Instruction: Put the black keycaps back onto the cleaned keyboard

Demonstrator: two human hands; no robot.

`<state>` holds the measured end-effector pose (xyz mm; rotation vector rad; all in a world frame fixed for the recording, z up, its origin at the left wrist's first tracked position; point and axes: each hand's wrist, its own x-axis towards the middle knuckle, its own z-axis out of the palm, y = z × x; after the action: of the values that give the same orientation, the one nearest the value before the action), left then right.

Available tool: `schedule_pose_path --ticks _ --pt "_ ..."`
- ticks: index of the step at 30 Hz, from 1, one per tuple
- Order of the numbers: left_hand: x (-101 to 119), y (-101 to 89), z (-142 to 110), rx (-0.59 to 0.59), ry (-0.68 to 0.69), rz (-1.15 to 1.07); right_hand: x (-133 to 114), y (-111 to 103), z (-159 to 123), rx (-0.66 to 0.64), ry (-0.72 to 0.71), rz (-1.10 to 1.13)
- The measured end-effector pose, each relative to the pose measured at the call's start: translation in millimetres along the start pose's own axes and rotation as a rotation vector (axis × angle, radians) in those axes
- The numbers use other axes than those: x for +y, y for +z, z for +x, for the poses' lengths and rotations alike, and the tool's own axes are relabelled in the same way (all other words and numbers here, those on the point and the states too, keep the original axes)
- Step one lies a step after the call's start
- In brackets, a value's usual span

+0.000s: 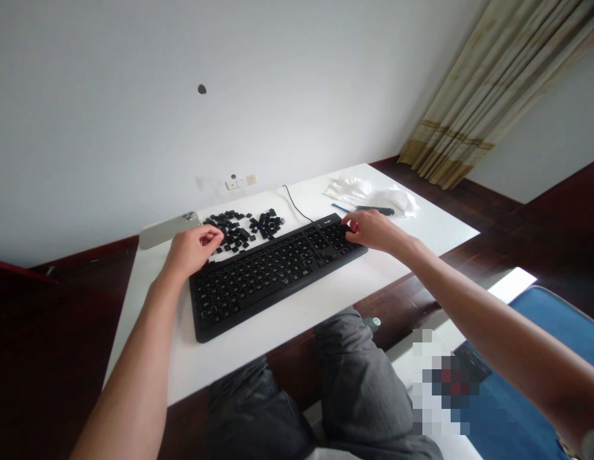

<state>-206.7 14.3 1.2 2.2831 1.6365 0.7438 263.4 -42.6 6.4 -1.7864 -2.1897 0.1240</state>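
A black keyboard point(272, 271) lies slanted on a low white table point(325, 306). Behind it is a pile of several loose black keycaps point(243, 229). My left hand point(191, 250) hovers at the keyboard's far left corner, beside the pile, with its fingers pinched together on something too small to name. My right hand point(373, 231) rests over the keyboard's right end, at the number pad, with its fingers curled down and pressed onto the keys.
A grey phone point(167, 230) lies face down at the table's far left. White cloth point(373, 195) and a dark tool point(376, 209) sit at the far right. The keyboard's cable point(294, 207) runs back toward the wall. My knees are under the near edge.
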Motion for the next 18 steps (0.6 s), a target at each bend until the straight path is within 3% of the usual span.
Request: schedule_pose_path --ticks 4,8,12,18 --pt "-1.4 -0.9 -0.8 0.009 -0.002 0.011 -2.3 -4.7 3.7 0.002 0.059 0.024" --pt "0.0 -0.5 -0.6 0.01 0.006 0.015 10.0 -11.2 3.8 0.026 0.131 0.166" --pt "1.2 0.3 0.2 0.007 0.003 0.018 22.6 -10.3 4.0 -0.038 0.208 0.24" --pt "1.4 0.6 0.4 0.002 0.012 0.017 22.6 -7.8 1.4 -0.059 0.19 0.226"
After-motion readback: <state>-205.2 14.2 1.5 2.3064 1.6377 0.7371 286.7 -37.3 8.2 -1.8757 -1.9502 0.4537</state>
